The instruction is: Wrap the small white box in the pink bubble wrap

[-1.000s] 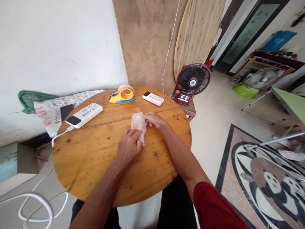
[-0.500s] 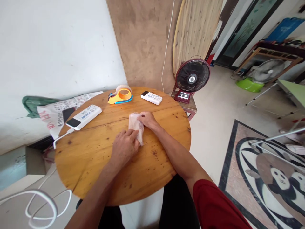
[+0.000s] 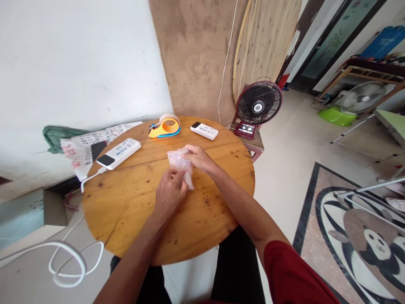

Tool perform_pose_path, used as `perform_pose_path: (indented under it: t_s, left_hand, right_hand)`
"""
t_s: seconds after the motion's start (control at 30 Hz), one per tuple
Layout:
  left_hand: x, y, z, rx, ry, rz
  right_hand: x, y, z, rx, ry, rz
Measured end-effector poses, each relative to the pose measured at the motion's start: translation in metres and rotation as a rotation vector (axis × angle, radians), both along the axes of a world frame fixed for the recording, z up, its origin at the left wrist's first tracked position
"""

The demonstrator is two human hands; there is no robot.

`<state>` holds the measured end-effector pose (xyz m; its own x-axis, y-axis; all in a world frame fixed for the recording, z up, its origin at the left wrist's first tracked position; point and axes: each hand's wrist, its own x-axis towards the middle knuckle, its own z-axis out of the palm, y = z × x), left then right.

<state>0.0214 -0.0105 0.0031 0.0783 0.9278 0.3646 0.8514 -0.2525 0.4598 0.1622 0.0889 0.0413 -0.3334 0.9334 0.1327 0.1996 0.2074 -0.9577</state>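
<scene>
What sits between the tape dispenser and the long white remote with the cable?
Nothing: in the head view, only bare wood of the table separates the tape dispenser from the long white remote.

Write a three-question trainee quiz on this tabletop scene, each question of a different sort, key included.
1. True or false: both hands grip the bubble-wrap bundle.
2. Which lies nearest the tape dispenser? A) small remote B) fan C) white cable
3. Fill in: the long white device lies to the bundle's ____.

Key: 1. True: left hand at the near end, right hand at the far end. 2. A. 3. left.
</scene>
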Motion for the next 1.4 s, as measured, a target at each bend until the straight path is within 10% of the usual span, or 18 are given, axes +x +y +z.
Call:
perform_pose_path:
  t_s: [0.23, 0.63, 1.07, 1.4]
  left_hand:
    - [-0.001, 0.003, -0.009, -0.002, -0.264, 0.187]
    - [-0.008, 0.011, -0.021, 0.086, -0.475, -0.143]
    - [-0.039, -0.028, -0.015, 0.034, -0.14, -0.276]
    - [-0.025, 0.0, -0.014, -0.042, -0.238, -0.318]
  right_hand:
    - [0.014, -0.047, 0.013, 0.146, -0.175, 0.102]
    - [0.019, -0.095, -0.023, 0.42, -0.175, -0.016]
    - [0.024, -0.107, -0.04, 0.673, -0.373, 0.033]
    - [0.023, -0.102, -0.045, 0.74, -0.424, 0.097]
